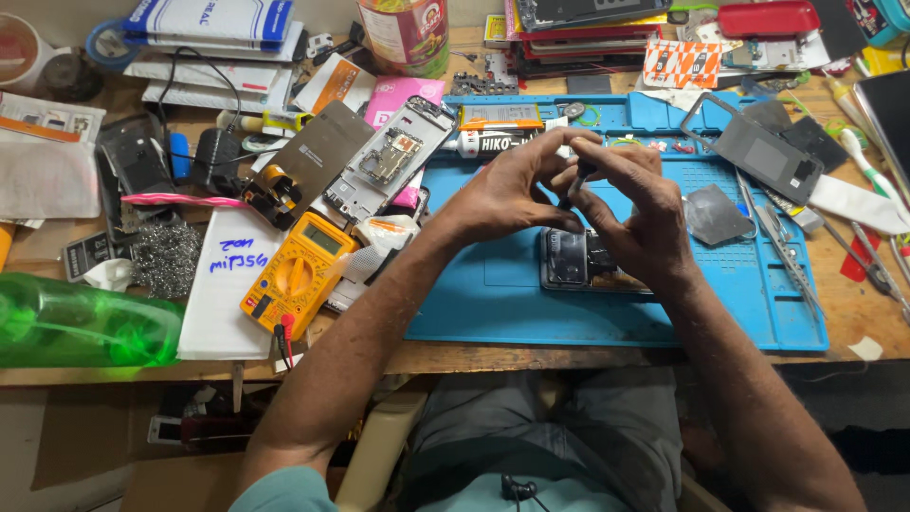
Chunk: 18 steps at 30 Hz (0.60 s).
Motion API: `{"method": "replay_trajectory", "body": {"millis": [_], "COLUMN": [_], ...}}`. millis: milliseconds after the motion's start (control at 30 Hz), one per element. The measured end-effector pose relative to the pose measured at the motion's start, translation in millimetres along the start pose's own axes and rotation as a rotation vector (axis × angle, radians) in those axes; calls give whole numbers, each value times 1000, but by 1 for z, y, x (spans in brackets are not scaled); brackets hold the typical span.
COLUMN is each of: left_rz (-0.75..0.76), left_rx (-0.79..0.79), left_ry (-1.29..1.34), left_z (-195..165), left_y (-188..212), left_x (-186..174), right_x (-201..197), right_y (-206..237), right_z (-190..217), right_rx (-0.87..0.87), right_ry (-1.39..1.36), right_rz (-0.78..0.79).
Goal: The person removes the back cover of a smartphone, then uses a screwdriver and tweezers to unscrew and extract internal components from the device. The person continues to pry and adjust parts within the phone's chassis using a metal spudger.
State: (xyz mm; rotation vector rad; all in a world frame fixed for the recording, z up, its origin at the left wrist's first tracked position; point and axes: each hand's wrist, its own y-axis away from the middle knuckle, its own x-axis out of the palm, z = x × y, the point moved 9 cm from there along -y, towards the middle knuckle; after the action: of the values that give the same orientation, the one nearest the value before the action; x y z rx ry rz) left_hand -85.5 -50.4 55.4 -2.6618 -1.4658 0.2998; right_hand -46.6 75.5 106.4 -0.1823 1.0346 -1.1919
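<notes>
Your hands meet above the opened phone (578, 261), which lies flat on the blue mat (493, 303) near the surface's front edge, steady for close work. Your right hand (637, 213) pinches a small dark tool (580, 175) upright; your left hand (517, 185) curls around its tip, fingers nearly closed, apparently steadying it. The yellow multimeter (299, 273) waits left of the mat.
</notes>
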Motion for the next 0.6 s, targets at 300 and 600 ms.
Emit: {"method": "replay_trajectory", "body": {"millis": [300, 600], "left_rz": [-36, -80], "left_rx": [67, -6], "left_ry": [-106, -114], "left_z": [-11, -9], "left_y": [6, 7], "left_x": [4, 2], "right_x": [-3, -4], "right_y": [4, 6], "right_z": [9, 8], "right_rx": [-72, -61], "right_ry": [4, 36], "right_rz": [-17, -42]}}
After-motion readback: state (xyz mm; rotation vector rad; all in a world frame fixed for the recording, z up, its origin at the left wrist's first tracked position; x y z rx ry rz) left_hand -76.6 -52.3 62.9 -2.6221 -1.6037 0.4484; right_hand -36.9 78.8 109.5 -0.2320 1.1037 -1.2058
